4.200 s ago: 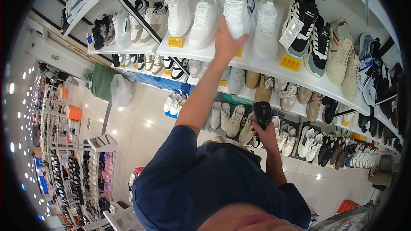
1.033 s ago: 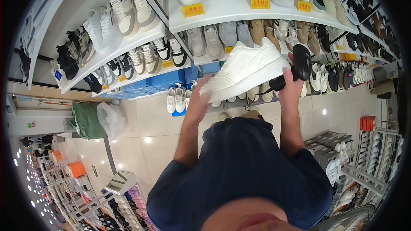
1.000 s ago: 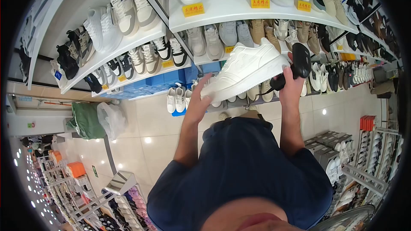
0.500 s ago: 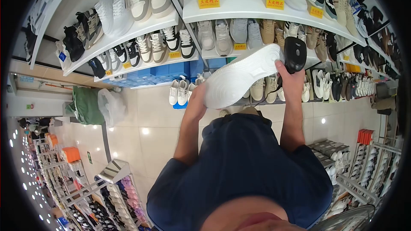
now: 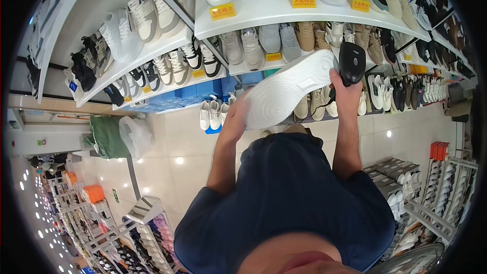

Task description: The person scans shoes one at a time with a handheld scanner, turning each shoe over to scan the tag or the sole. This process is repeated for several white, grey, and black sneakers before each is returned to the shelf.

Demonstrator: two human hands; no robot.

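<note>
A white sneaker (image 5: pixel 291 91) is held between my hands, its patterned sole turned up toward me. My left hand (image 5: pixel 235 119) is closed around one end, slightly blurred, with its fingertips hidden by the shoe. At the other end, my right hand (image 5: pixel 347 91) grips a black handheld barcode scanner (image 5: pixel 351 63) while its thumb rests against the sneaker's edge. From the scanner a dark cord (image 5: pixel 317 107) hangs behind the shoe.
White shelves (image 5: pixel 253 22) full of shoes run ahead of me, with yellow labels (image 5: pixel 303 1) along their edges. Blue boxes (image 5: pixel 190 91) are stacked below. On the tiled floor to the left lie a green bag (image 5: pixel 107 137) and a clear plastic bag (image 5: pixel 135 137). More shoe racks (image 5: pixel 147 241) stand behind me.
My view has turned a little, so the shelves sit slightly further left. Both hands keep hold of the sneaker and scanner in nearly the same pose.
</note>
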